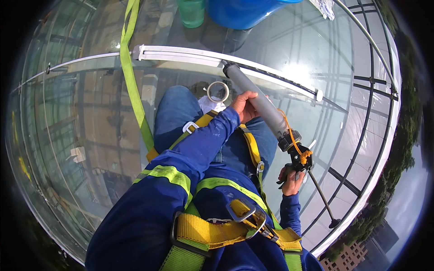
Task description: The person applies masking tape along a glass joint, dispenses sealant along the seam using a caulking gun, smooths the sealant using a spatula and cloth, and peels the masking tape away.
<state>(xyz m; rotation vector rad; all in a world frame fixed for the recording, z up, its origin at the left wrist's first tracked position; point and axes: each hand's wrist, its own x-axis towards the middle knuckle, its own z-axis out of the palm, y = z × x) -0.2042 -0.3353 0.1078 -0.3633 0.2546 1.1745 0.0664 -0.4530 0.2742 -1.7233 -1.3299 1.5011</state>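
A grey caulking gun slants across in front of me, its front end up and to the left. My left hand is wrapped round the barrel from the left side. At the rear, my right hand grips the handle, its fingers partly hidden by the black trigger part. An orange cord is tied along the gun's back, and a plunger rod sticks out behind. The nozzle tip meets a joint edged with white tape strips; right of the tip the joint shows a dark line.
A tape roll rests by white paper between my knees. A green strap runs down on the left. Beyond the joint stand a blue bucket and a green bucket. Glass panels lie beneath me; the roof edge curves round right.
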